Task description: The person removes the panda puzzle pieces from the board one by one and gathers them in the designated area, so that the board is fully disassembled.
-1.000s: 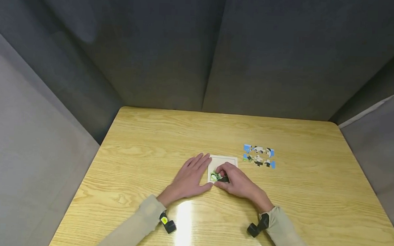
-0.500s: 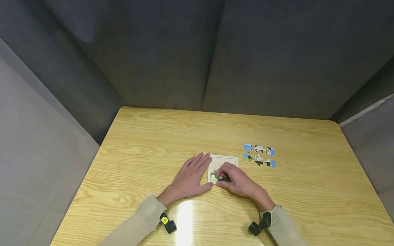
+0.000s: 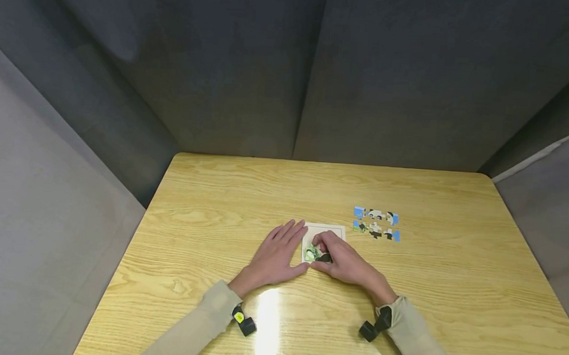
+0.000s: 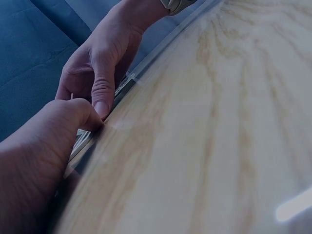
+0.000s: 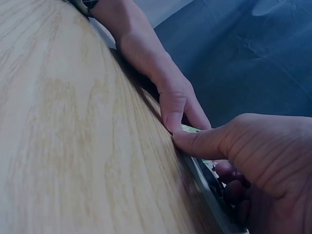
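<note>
A small white puzzle board (image 3: 321, 230) with a dark border line lies flat on the table between both hands. My left hand (image 3: 271, 256) rests along its left side, fingers extended and thumb at the near left corner. At the board's lower left sits a green-and-white puzzle piece (image 3: 310, 254). The right hand (image 3: 345, 262) curls over the pieces here, its thumb at the board's near edge, and seems to pinch a puzzle piece mostly hidden by the fingers. A dark patch shows beneath that hand. In the right wrist view, the board's edge (image 5: 207, 192) runs under the thumb and curled fingers.
Several loose panda puzzle pieces (image 3: 375, 215), blue, white and black, lie in two rows to the right of the board. The wooden table (image 3: 208, 196) ends at a dark curtain (image 3: 250, 92) behind, with grey panels at both sides.
The right fingers shift slightly over the lower left of the board, and more of the green-and-white piece shows. The left hand stays in place.
</note>
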`<action>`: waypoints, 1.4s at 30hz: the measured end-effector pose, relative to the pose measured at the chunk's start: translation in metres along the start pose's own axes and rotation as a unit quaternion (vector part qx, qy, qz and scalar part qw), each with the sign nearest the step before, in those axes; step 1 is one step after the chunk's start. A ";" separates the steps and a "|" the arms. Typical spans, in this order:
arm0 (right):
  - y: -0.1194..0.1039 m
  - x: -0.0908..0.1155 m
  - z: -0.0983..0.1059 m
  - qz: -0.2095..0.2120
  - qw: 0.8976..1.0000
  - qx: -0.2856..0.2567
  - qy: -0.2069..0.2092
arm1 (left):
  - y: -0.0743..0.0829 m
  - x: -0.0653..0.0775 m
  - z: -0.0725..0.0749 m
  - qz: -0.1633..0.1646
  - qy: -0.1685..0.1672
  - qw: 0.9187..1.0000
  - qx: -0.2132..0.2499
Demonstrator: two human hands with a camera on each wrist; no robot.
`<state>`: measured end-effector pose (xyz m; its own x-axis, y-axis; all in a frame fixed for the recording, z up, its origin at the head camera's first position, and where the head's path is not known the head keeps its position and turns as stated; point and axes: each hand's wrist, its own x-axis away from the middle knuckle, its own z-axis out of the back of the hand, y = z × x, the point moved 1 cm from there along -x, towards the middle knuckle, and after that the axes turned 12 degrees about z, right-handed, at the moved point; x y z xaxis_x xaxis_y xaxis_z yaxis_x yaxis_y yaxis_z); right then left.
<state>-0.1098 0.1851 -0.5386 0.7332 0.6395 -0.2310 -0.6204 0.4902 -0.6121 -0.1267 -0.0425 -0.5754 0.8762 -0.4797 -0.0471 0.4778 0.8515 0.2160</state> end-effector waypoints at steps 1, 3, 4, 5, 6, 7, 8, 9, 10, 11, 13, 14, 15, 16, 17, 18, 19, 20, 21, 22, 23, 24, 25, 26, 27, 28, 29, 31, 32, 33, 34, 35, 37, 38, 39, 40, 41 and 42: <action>0.000 0.000 0.000 0.004 1.000 -0.005 0.000 | 0.000 0.000 0.000 0.000 -0.001 1.000 0.000; -0.001 0.000 0.001 0.012 1.000 -0.015 0.001 | 0.000 0.000 0.000 0.000 -0.001 1.000 0.001; -0.002 -0.001 0.002 0.016 1.000 -0.020 0.001 | -0.001 0.000 0.000 0.001 -0.001 1.000 0.000; -0.001 -0.001 0.002 0.021 1.000 -0.023 0.002 | -0.001 0.001 -0.001 0.001 -0.001 1.000 0.000; -0.001 -0.002 0.002 0.026 0.999 -0.026 0.002 | -0.001 0.001 -0.001 0.002 -0.001 1.000 -0.001; -0.002 -0.002 0.002 0.028 0.999 -0.030 0.001 | -0.001 0.001 -0.001 0.002 0.000 1.000 -0.001; -0.002 -0.003 0.002 0.031 0.999 -0.032 0.001 | -0.001 0.001 -0.001 0.002 0.001 1.000 -0.001; -0.002 -0.003 0.002 0.031 0.999 -0.034 0.000 | -0.001 0.001 -0.001 0.002 0.002 1.000 -0.001; -0.002 -0.003 0.002 0.031 0.999 -0.035 0.000 | -0.001 0.001 -0.001 0.001 0.003 1.000 -0.001; -0.001 -0.003 0.002 0.031 0.999 -0.034 -0.001 | -0.001 0.001 -0.001 0.001 0.005 1.000 -0.001; -0.002 -0.004 0.002 0.024 0.999 -0.033 -0.002 | -0.001 0.001 -0.001 -0.001 0.008 1.000 -0.002; -0.003 -0.003 0.002 0.020 0.999 -0.029 -0.002 | -0.001 0.001 -0.002 -0.002 0.009 1.000 -0.002; -0.003 -0.003 0.002 0.015 1.000 -0.024 -0.003 | -0.001 0.001 -0.002 -0.004 0.011 1.000 -0.002; -0.003 -0.003 0.001 0.011 1.000 -0.019 -0.003 | -0.001 0.001 -0.002 -0.004 0.012 1.000 -0.003; -0.004 -0.003 0.001 0.007 1.000 -0.015 -0.003 | -0.001 0.001 -0.002 -0.005 0.012 1.000 -0.003; -0.005 -0.002 0.001 0.001 1.000 -0.010 -0.002 | -0.001 0.001 -0.002 -0.006 0.012 1.000 -0.004; -0.005 -0.002 0.000 -0.002 1.000 -0.004 -0.002 | -0.001 0.001 -0.002 -0.007 0.013 1.000 -0.004; -0.005 -0.002 0.000 -0.005 1.000 -0.001 -0.001 | -0.001 0.001 -0.002 -0.008 0.013 1.000 -0.004; -0.005 -0.002 -0.001 -0.007 1.000 0.002 -0.001 | -0.001 0.001 -0.002 -0.008 0.013 1.000 -0.005; -0.006 -0.002 -0.001 -0.007 1.000 0.006 0.001 | -0.001 0.001 -0.002 -0.008 0.013 1.000 -0.005; -0.006 -0.002 -0.001 -0.007 1.000 0.012 0.001 | -0.001 0.001 -0.001 -0.007 0.013 1.000 -0.006; -0.006 -0.002 -0.002 -0.004 1.000 0.020 0.002 | -0.001 0.000 -0.001 -0.007 0.013 1.000 -0.007; -0.006 -0.003 -0.002 -0.002 1.000 0.029 0.003 | -0.001 0.000 -0.001 -0.006 0.013 1.000 -0.006; -0.007 -0.003 -0.002 -0.001 0.999 0.038 0.003 | -0.001 0.000 -0.001 -0.005 0.012 1.000 -0.007; -0.007 -0.004 -0.002 0.001 0.999 0.048 0.004 | -0.001 0.001 -0.001 -0.005 0.012 1.000 -0.007; -0.008 -0.004 -0.002 0.004 0.998 0.058 0.005 | -0.001 0.001 -0.001 -0.005 0.012 1.000 -0.007; -0.008 -0.004 -0.002 0.006 0.998 0.066 0.006 | -0.001 0.001 -0.001 -0.005 0.012 1.000 -0.008; -0.008 -0.004 -0.002 0.012 0.996 0.082 0.012 | -0.002 0.002 -0.001 -0.005 0.011 1.000 -0.009; -0.008 -0.004 -0.002 0.015 0.996 0.089 0.015 | -0.002 0.002 -0.002 -0.005 0.011 1.000 -0.010; -0.008 -0.004 -0.003 0.019 0.995 0.098 0.019 | -0.002 0.002 -0.002 -0.005 0.012 1.000 -0.011; -0.007 -0.005 -0.003 0.025 0.993 0.109 0.023 | -0.002 0.002 -0.002 -0.005 0.012 1.000 -0.012; -0.007 -0.004 -0.003 0.031 0.992 0.121 0.027 | -0.003 0.002 -0.002 -0.006 0.013 1.000 -0.012; -0.006 -0.004 -0.002 0.043 0.988 0.142 0.035 | -0.003 0.002 -0.002 -0.006 0.015 1.000 -0.014; -0.005 -0.004 -0.002 0.049 0.987 0.151 0.039 | -0.002 0.002 -0.002 -0.006 0.016 1.000 -0.014; -0.005 -0.004 -0.001 0.053 0.985 0.158 0.042 | -0.002 0.001 -0.002 -0.007 0.017 1.000 -0.012; -0.004 -0.003 0.000 0.058 0.984 0.161 0.045 | -0.002 0.001 -0.002 -0.007 0.018 1.000 -0.011; -0.004 -0.003 0.002 0.059 0.984 0.160 0.048 | -0.001 0.000 -0.002 -0.007 0.019 1.000 -0.010; -0.004 -0.003 0.004 0.060 0.984 0.157 0.050 | -0.001 0.000 -0.001 -0.006 0.019 1.000 -0.007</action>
<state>-0.1104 0.1839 -0.5326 0.6634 0.6500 -0.3707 -0.7482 0.5836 -0.3156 -0.1272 -0.0427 -0.5767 0.8719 -0.4820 -0.0860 0.4890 0.8489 0.2006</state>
